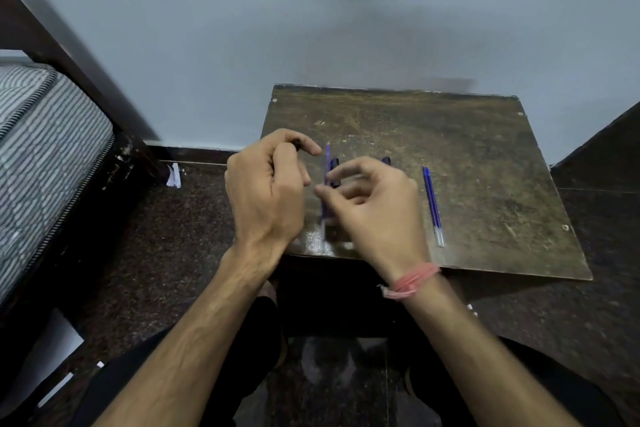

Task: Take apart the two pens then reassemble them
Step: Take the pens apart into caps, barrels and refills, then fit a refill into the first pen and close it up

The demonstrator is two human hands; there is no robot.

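My left hand (268, 184) is curled shut above the near left corner of the wooden board (467, 156), pinching a small dark pen part (297, 144) at its fingertips. My right hand (374, 208) hovers beside it, fingers bent around a thin blue refill (326, 163) that stands nearly upright and is blurred. Two dark blue pen pieces (334, 166) (386, 160) lie on the board behind my right hand, mostly hidden. A second blue refill (432, 204) lies flat on the board to the right of my right hand.
The worn wooden board rests low on a dark speckled floor against a pale wall. A bed with a striped mattress (45, 156) and dark frame stands at the left. My knees in dark trousers are below the board.
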